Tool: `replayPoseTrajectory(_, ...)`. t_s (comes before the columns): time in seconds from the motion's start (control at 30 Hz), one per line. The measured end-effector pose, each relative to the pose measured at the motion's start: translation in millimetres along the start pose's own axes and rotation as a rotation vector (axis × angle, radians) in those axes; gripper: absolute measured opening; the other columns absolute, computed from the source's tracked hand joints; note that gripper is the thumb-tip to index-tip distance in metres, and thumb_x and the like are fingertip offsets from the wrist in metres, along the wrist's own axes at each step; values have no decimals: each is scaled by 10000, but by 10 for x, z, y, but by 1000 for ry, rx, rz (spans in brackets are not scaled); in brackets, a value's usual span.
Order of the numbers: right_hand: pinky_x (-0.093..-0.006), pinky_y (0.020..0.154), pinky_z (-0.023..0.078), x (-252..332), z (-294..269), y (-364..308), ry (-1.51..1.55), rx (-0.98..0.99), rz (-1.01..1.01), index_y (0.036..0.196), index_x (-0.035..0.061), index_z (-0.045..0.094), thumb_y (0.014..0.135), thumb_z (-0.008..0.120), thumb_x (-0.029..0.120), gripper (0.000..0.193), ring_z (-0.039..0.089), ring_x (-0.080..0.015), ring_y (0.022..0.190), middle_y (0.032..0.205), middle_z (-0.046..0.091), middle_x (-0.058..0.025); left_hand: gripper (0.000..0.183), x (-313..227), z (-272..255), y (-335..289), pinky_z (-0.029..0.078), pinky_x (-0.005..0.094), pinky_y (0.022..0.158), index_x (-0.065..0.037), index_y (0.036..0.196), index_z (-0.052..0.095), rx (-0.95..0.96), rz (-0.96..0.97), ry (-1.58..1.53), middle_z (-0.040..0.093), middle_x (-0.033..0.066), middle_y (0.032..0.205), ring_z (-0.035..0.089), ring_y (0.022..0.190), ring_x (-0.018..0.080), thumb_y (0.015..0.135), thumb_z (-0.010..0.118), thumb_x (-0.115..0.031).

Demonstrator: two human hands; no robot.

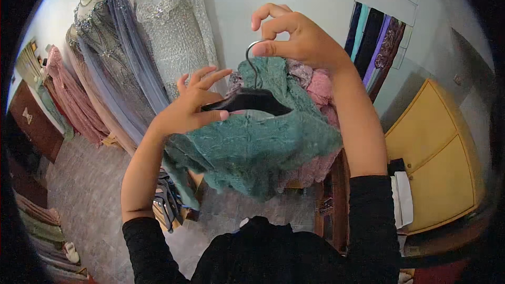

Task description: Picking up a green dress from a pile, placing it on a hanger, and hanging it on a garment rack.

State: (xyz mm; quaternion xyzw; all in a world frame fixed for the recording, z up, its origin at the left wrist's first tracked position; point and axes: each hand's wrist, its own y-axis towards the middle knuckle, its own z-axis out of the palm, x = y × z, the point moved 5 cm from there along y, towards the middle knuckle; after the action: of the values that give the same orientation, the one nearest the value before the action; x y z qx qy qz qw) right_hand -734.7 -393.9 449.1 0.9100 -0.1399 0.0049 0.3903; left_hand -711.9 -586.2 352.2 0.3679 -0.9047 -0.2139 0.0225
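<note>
A black clothes hanger (258, 102) with a curved metal hook is up in front of me. Over it hangs a green lace garment (252, 139), its neckline just below the hanger's bar. My right hand (302, 37) pinches the hook between thumb and index finger, the other fingers loosely curled. At the hanger's left end, my left hand (192, 105) grips the bar and the garment's shoulder between thumb and index finger, its other fingers stretched out. More green lace rises behind the hook, beside a pink garment (320, 87).
Mannequins in a grey-blue beaded gown (108, 42) and a silvery gown (173, 26) stand at the far left. A pink dress (73, 97) is farther left. Folded fabrics (373, 42) hang on a wall rack. A yellow cabinet (436, 163) stands at right. Black hangers (167, 200) lie below.
</note>
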Motion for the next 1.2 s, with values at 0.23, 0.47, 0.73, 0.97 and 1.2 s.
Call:
replayPoseTrajectory(0.23,-303,841,337,-221,-26,-251,-243,-173,259,672,63,572,789,659,402,369,488,-177,908,861,549,-5,370,-158,70,157,97,649,956,-30,835,659,-35,18,194,412,87,1343,247,1309,310,849,541,-380)
replayPoseTrajectory(0.47,-562,940,171,425,107,-598,-557,-662,281,1168,203,543,790,608,332,405,372,-309,1187,1268,416,-127,365,-180,-80,335,89,655,954,-52,900,663,-42,1,271,449,58,1292,245,1320,280,882,496,-376)
replayPoseTrajectory(0.73,-539,984,283,-246,2825,-3008,-682,248,469,1335,161,401,857,479,379,531,303,-268,1284,1403,350,-30,422,-354,-410,855,262,630,924,-1,821,618,-221,49,290,490,80,1208,563,967,290,914,446,-375)
replayPoseTrajectory(0.97,-679,926,209,-12,2627,-3644,-426,205,618,1339,248,399,860,517,374,509,319,-350,1270,1400,327,-117,350,-199,-422,937,424,369,857,56,948,590,-307,-4,163,525,170,1164,558,978,332,911,489,-277)
replayPoseTrajectory(1.2,-623,959,209,-361,1840,-2120,-648,-597,376,1324,183,412,849,505,363,517,323,-378,1257,1384,334,-182,413,-557,-857,1216,411,340,884,35,970,613,-411,136,233,563,153,1111,560,999,281,910,486,-354)
